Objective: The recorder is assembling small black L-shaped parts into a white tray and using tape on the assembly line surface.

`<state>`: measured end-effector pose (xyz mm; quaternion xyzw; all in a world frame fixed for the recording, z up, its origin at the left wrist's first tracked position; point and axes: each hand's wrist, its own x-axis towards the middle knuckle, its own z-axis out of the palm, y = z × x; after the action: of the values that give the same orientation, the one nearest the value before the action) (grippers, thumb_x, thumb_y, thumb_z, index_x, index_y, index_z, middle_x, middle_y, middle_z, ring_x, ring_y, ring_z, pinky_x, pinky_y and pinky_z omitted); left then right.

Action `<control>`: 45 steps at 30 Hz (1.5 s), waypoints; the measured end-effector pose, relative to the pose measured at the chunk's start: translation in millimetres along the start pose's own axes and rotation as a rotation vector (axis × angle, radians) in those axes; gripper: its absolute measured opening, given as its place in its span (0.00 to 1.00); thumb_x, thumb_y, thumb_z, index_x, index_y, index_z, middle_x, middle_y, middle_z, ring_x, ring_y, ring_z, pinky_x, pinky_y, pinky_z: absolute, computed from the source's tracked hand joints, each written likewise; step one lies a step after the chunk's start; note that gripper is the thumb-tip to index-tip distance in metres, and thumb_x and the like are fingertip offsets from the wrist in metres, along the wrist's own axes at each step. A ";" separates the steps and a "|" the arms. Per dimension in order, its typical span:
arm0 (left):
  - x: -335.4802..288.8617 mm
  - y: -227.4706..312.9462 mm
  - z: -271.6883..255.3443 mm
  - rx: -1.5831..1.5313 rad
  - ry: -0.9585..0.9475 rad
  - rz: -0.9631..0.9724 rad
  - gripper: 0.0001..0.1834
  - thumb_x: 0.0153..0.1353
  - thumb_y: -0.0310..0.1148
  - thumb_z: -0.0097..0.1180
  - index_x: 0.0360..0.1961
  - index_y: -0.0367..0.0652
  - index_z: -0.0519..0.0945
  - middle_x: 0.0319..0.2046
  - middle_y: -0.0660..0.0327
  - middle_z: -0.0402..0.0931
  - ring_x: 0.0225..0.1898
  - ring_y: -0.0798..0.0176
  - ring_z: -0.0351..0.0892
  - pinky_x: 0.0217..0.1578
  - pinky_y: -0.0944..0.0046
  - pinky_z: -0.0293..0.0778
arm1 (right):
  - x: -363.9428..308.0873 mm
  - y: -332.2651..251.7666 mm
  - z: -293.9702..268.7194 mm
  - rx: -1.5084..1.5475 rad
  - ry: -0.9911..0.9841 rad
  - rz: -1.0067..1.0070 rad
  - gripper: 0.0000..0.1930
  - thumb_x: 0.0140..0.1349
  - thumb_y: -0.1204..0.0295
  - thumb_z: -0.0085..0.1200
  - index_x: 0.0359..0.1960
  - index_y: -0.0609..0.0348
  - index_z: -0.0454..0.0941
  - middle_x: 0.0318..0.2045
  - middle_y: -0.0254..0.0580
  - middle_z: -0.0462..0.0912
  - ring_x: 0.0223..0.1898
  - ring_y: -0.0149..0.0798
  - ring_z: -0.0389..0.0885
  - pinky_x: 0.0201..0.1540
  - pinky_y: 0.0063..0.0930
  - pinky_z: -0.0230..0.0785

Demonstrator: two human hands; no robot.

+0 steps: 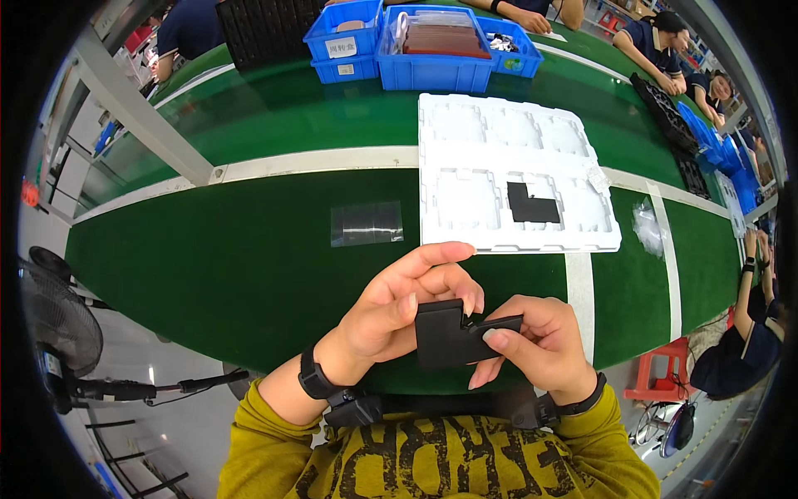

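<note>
Black notched part (453,334) sits between both hands just past the near edge of the green worktop (233,266), above the person's yellow shirt. Left hand (395,309) grips its left side, thumb on the top face, index finger stretched out straight over it, other fingers curled behind. Right hand (539,337) pinches the right edge, thumb on top and fingers folded under; both wrists wear black bands and both forearms come in from the lower edge. One white moulded tray (465,237) lies past the hands near the worktop's middle, with two rows of square pockets; one second black part (530,204) rests in a near-row pocket. One clear plastic sleeve (366,223) lies flat left of the tray, well apart from it. One small crumpled clear bag (648,226) lies right of the tray. Three blue bins (432,71) stand along the far edge; the left one (342,29) carries a white rectangular label on its front, the middle holds brown flat stock. Black trays (665,112) are stacked toward the far right corner. Other people's arms and hands show at the far and right edges.
</note>
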<state>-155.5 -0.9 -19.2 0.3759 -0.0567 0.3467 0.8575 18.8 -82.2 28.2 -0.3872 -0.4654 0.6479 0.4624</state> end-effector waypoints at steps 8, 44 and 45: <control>-1.7 -1.3 3.8 0.051 0.021 0.056 0.33 0.59 0.45 0.49 0.58 0.35 0.56 0.41 0.53 0.70 0.49 0.60 0.68 0.56 0.59 0.59 | -1.9 1.3 -1.2 0.035 0.005 0.005 0.05 0.60 0.78 0.46 0.34 0.70 0.70 0.25 0.46 0.79 0.25 0.35 0.82 0.24 0.18 0.74; -23.1 33.3 4.4 1.633 -0.268 -0.520 0.27 0.55 0.37 0.52 0.56 0.40 0.64 0.61 0.51 0.53 0.63 0.49 0.49 0.60 0.45 0.43 | -0.9 24.8 -68.1 -1.049 -0.212 -0.380 0.32 0.38 0.64 0.65 0.49 0.60 0.71 0.53 0.55 0.66 0.45 0.52 0.69 0.47 0.39 0.62; -22.2 32.3 3.0 1.673 -0.304 -0.559 0.31 0.55 0.40 0.53 0.58 0.42 0.61 0.62 0.51 0.50 0.65 0.50 0.45 0.61 0.43 0.39 | 0.3 26.3 -68.6 -1.104 -0.232 -0.361 0.32 0.38 0.63 0.65 0.49 0.60 0.71 0.53 0.55 0.66 0.45 0.52 0.69 0.46 0.39 0.62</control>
<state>-192.3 0.2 -5.5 0.9201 0.1955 -0.0006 0.3394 76.3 -68.7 -15.3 -0.4119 -0.8396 0.2591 0.2415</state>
